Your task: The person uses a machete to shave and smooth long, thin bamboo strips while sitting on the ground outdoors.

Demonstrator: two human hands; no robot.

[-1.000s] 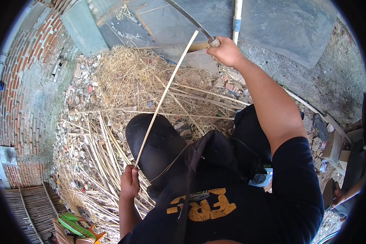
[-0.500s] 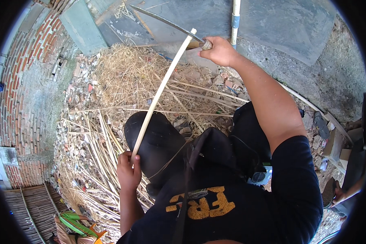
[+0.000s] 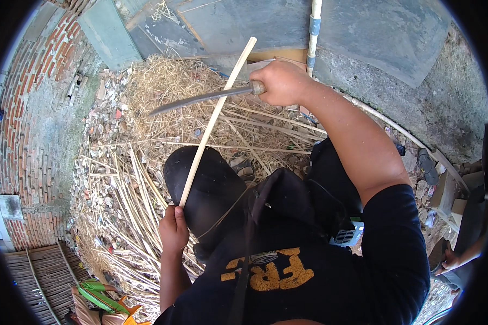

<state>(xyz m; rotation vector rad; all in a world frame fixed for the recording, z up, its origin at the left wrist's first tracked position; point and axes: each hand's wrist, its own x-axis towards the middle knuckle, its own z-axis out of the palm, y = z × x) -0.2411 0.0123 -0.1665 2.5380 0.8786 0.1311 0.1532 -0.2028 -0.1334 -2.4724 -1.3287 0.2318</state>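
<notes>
A: In the lower left of the head view, what does the left hand [image 3: 173,232] have?

B: It is closed around the lower end of a pale bamboo strip [image 3: 217,116]. The strip runs up and to the right from that fist, across the dark-trousered knee [image 3: 211,189], to the upper middle of the frame.

A: And the right hand [image 3: 281,82]?

B: Upper middle, fist shut tight on the handle of a long knife [image 3: 200,98]. The blade points left and slightly down, and it crosses the strip about two thirds of the way up. Whether the edge bites into the strip I cannot tell.

A: What lies around them?

B: Behind the blade, a heap of dry shavings and straw [image 3: 162,86]. Left of the knee, loose split canes [image 3: 124,206] spread over rubble. A brick wall [image 3: 21,108] curves along the left rim, and a pale upright pole [image 3: 312,32] stands just right of the right hand, against a grey slab [image 3: 374,32].
</notes>
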